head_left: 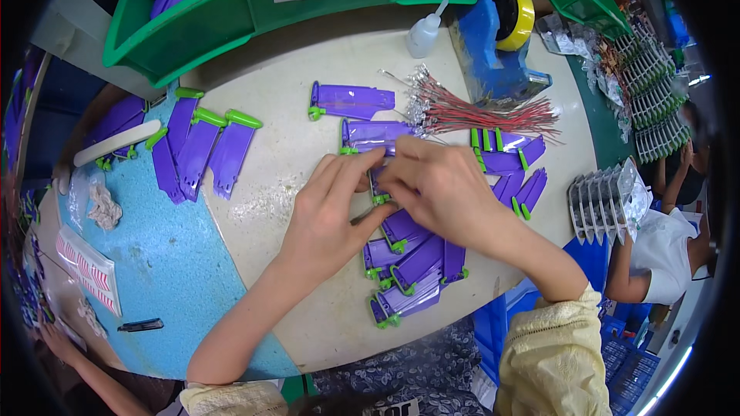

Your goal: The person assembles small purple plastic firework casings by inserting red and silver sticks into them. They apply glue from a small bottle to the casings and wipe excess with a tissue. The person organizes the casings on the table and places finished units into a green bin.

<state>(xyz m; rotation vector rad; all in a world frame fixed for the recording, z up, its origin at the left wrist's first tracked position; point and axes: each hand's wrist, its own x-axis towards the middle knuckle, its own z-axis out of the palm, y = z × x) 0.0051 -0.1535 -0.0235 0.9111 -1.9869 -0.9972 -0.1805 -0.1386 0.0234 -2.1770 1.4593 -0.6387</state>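
Note:
My left hand and my right hand meet at the middle of the table, fingers pinched around a purple plastic part with a green end. Most of that part is hidden behind my fingers. Just beyond my fingertips lie two like purple parts, the farther one set apart. Below my right hand, several more purple parts overlap in a pile near the front edge. Others lie to the right of my right hand. A bundle of thin red wires with silvery ends rests behind them.
A green bin of purple parts stands at the back, with a white squeeze bottle and a blue tape dispenser before it. More parts lie left. A box cutter rests on the blue mat. Other people work at both sides.

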